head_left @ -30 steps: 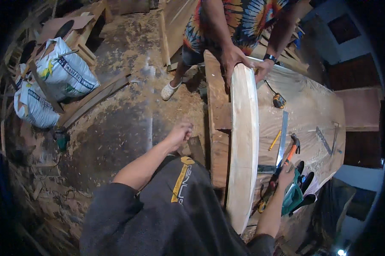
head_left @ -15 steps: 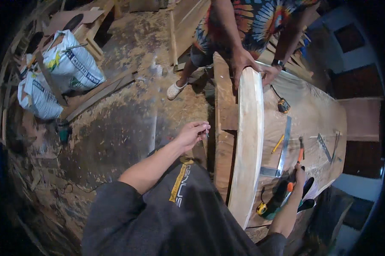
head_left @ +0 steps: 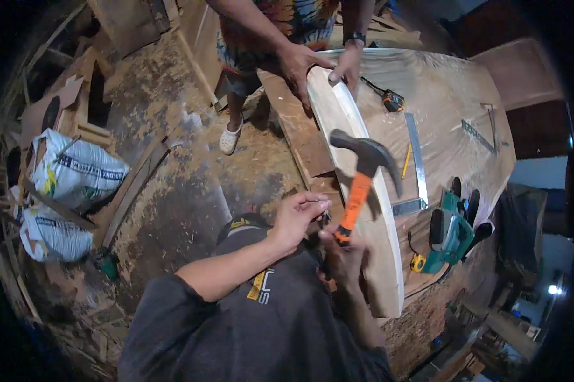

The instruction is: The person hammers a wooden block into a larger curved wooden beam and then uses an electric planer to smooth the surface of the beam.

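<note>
Hammer point(head_left: 357, 198) has moved from over the bench point(head_left: 449, 149) to above the curved board point(head_left: 384, 270), right hand point(head_left: 347, 256) wrapped round its handle. Left hand point(head_left: 291, 224) pinches a small item, too tiny to identify. Co-worker's hands point(head_left: 300, 65) grip board's far end, likely steadying it. White sacks point(head_left: 80, 169) far left; contents can't be told.

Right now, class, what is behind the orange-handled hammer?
Behind the hammer are the pale curved board and, to its right, part of the worktop; whatever surface the hammer covers cannot be seen.
</note>
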`<state>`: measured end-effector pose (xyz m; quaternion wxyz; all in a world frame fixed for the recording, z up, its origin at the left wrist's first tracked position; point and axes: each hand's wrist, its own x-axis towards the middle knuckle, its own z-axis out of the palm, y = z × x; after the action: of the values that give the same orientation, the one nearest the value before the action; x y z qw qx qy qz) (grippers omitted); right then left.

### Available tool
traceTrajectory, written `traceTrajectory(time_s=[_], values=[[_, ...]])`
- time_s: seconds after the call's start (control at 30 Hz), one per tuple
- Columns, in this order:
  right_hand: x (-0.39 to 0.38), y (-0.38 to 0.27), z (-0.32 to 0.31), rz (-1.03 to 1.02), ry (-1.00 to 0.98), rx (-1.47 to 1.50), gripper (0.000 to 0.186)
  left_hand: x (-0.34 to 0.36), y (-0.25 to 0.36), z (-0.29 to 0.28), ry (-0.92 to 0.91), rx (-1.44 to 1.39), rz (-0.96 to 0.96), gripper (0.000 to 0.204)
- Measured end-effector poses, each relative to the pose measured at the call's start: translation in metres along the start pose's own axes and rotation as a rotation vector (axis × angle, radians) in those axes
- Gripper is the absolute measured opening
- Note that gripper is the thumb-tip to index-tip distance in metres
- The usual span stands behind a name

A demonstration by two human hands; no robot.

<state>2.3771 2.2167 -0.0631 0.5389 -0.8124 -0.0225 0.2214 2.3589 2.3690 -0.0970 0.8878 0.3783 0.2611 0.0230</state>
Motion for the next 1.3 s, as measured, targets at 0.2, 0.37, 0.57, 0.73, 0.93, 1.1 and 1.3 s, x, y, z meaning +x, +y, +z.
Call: traceTrajectory(time_s=[0.2, 0.37, 0.57, 0.73, 0.93, 1.1, 1.3], values=[[-0.003, -0.005, 0.048, -0.069, 0.082, 0.479, 0.013, -0.003, 0.001, -0.022, 0.013, 0.119, 0.041, 0.018], [-0.001, 0.011, 0.049, -0.025, 0.149, 0.229, 0.009, 0.01, 0.01, -0.042, 0.002, 0.185, 0.164, 0.02], [0.006, -0.005, 0.021, -0.002, 0.11, -0.246, 0.005, 0.033, 0.028, -0.086, -0.166, 0.641, 0.577, 0.029], [0.012, 0.004, 0.015, 0.009, 0.057, -0.353, 0.004, 0.023, 0.043, -0.074, -0.584, 1.398, 0.996, 0.032], [0.015, -0.007, 0.023, 0.004, 0.1, -0.25, 0.011, 0.08, 0.001, -0.095, -0.561, 1.315, 1.067, 0.028], [0.0, -0.025, 0.015, -0.183, 0.2, -0.452, 0.018, 0.13, -0.005, -0.076, -0.186, 0.96, 0.929, 0.018], [-0.01, -0.001, 0.007, -0.117, 0.156, -0.695, 0.026, 0.146, -0.037, -0.073, -0.061, 0.975, 0.964, 0.016]])
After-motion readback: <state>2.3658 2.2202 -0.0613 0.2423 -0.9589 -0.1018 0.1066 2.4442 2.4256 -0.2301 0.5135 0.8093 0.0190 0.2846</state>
